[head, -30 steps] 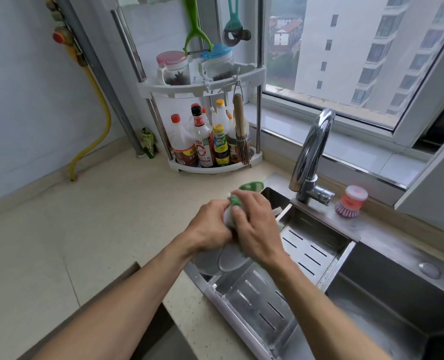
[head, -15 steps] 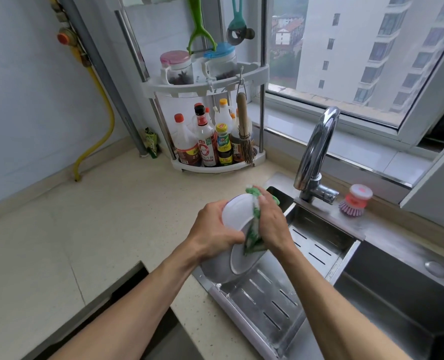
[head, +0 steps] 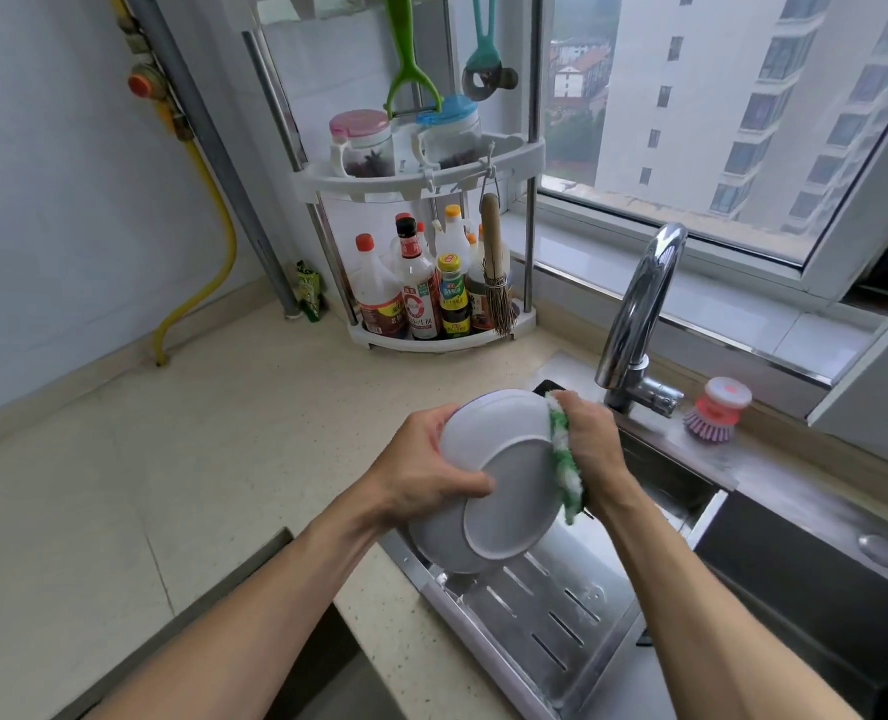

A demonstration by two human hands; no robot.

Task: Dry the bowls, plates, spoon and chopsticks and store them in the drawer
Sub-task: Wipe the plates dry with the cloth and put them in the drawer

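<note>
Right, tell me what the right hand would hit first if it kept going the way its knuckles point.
The right hand, holding the cloth against the plate, points up and away toward the back of the counter. Going on, it would probably meet the tap base first, though depth is hard to judge.

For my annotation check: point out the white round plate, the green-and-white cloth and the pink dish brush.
white round plate (head: pixel 504 506): head view, underside inside the foot ring.
green-and-white cloth (head: pixel 566 462): head view, bunched middle.
pink dish brush (head: pixel 725 400): head view, its round top.
</note>
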